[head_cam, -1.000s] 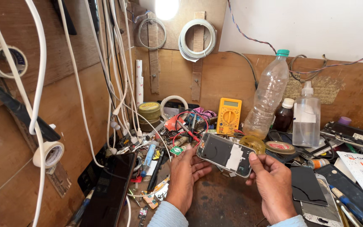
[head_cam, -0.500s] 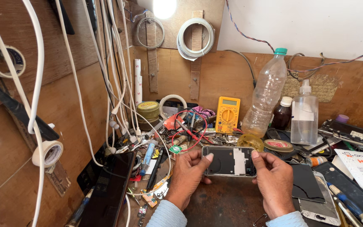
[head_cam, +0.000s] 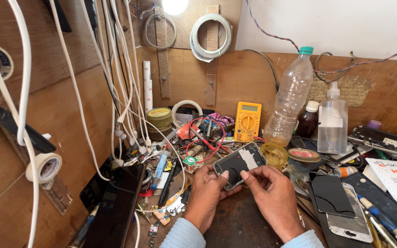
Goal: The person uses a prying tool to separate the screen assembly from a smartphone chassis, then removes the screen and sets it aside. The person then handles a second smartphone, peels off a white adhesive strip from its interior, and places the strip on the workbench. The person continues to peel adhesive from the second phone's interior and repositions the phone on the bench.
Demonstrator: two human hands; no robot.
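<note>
Both hands are working over the bench (head_cam: 235, 225), and the grip is changing. Half a second ago the phone (head_cam: 240, 165) was lying level, pinched at its two ends; now it is tilting, its far end swinging up toward the multimeter (head_cam: 247, 121), with its opened back facing the camera. The left hand (head_cam: 206, 193) is cradling the near corner from below, thumb pressing on the dark inner surface. The right hand (head_cam: 272, 193) is no longer gripping the end: its fingers are curling in and the fingertips are pinching at the lower edge near the pale patch, which suggests attention is shifting from carrying the phone to picking at something inside it. Whether anything small is between those fingertips, I cannot tell.

Around them, going down in size: white cables (head_cam: 74, 92) are hanging at the left, a clear bottle (head_cam: 291, 98) and a spray bottle (head_cam: 332, 121) are standing behind, a dark screen (head_cam: 116, 206) is leaning at the left, and red leads (head_cam: 203, 138) are looping just beyond the phone.
</note>
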